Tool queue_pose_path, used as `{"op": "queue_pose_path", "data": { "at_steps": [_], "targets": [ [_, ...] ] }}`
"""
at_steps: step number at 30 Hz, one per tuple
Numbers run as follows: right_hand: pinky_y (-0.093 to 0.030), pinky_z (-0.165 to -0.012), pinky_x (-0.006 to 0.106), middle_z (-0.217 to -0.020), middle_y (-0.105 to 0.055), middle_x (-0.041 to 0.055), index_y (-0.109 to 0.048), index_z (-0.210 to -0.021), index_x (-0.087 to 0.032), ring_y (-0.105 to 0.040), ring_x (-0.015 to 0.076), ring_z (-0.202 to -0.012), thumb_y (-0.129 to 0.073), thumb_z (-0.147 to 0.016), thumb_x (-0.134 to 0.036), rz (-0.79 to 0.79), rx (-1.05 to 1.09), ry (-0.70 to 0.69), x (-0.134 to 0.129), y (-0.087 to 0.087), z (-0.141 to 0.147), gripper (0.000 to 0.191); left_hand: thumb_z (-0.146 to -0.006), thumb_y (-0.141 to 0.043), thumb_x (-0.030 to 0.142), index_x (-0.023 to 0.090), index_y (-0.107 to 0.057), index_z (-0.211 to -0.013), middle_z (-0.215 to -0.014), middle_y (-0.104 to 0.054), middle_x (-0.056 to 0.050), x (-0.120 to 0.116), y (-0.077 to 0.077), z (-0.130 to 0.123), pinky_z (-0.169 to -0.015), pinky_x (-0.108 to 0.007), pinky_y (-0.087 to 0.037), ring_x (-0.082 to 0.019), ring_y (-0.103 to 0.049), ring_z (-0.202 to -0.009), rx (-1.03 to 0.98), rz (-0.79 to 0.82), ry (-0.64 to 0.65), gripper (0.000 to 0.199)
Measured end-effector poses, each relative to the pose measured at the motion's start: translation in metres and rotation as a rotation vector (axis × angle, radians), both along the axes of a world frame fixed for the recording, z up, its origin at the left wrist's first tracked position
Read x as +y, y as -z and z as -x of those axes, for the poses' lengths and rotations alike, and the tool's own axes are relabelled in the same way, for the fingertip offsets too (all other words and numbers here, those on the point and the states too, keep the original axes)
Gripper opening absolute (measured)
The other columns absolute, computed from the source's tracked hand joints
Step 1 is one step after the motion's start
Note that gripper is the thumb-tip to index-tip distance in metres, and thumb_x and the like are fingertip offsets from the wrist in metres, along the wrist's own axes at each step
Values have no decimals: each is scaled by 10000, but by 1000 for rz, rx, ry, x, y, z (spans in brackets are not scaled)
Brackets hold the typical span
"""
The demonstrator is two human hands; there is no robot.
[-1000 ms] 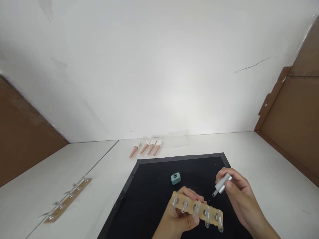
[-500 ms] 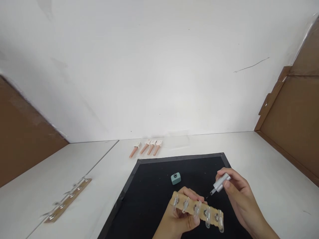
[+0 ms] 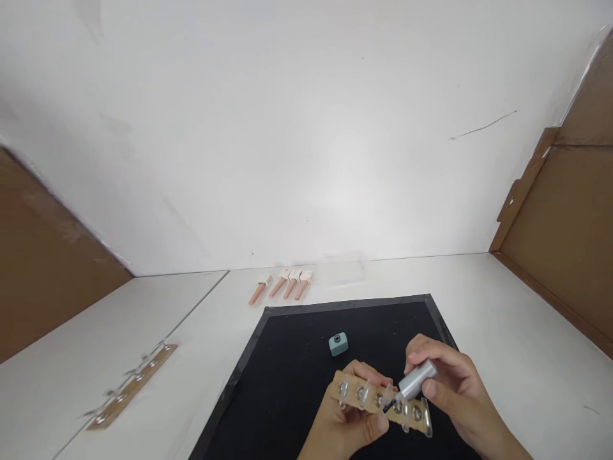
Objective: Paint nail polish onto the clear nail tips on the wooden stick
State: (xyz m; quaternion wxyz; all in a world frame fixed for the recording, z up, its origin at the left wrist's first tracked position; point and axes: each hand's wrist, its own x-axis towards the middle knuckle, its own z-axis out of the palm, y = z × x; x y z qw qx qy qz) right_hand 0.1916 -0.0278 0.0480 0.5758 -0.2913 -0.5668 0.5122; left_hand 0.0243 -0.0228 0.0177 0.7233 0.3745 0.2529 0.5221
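Observation:
My left hand (image 3: pixel 352 428) is closed round a tan strip (image 3: pixel 352 388) that carries several clear nail tips on round metal studs. Between the thumb and fingers of my right hand (image 3: pixel 460 390) is a silver-capped brush (image 3: pixel 416 380), tilted down to the left. Its dark bristle end meets or overlaps a clear tip near the middle of the strip; exact contact is hard to tell. Beyond the hands, a small teal bottle (image 3: pixel 338 344) with an uncapped neck stands on the black mat (image 3: pixel 282 358).
Several pink-handled bottles with whitish ends (image 3: pixel 305 276) lie behind the mat. At the left, another tan strip (image 3: pixel 125 395) with clear tips rests on the white table (image 3: pixel 211 332). Brown cardboard panels (image 3: pixel 569 223) flank the white back wall.
My right hand has moved left and slightly down, bringing the brush from beyond the strip onto it. The strip in my left hand has turned slightly.

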Motion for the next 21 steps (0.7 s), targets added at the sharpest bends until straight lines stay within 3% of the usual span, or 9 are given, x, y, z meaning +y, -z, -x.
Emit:
{"op": "queue_pose_path", "data": {
  "at_steps": [8,15,21],
  "targets": [
    [-460,-609,234,-756,-553,9,-697,-907,-313,-519,149,-694,-663,-784,-360,12,-53,61,-2,0,0,135,-510,-818,218,194,-684,-710,-721,-653,-9,0,-1,-2,-610,-233,-430,-114,-579,-646,-3,-7,-5,242],
    [-486,-605,231,-738,-582,7,-704,-848,-289,-559,149,-659,-672,-772,-359,51,-76,246,0,3,-3,107,-508,-820,218,188,-677,-713,-741,-651,-9,-2,1,2,-645,-253,-457,-129,-611,-679,0,2,20,252],
    [-493,-556,247,-708,-570,22,-704,-849,-269,-559,162,-638,-665,-773,-373,-16,-56,225,0,-1,-4,135,-515,-816,212,190,-673,-713,-744,-668,-8,-2,0,3,-636,-243,-455,-121,-609,-673,0,-4,8,245]
  ]
}}
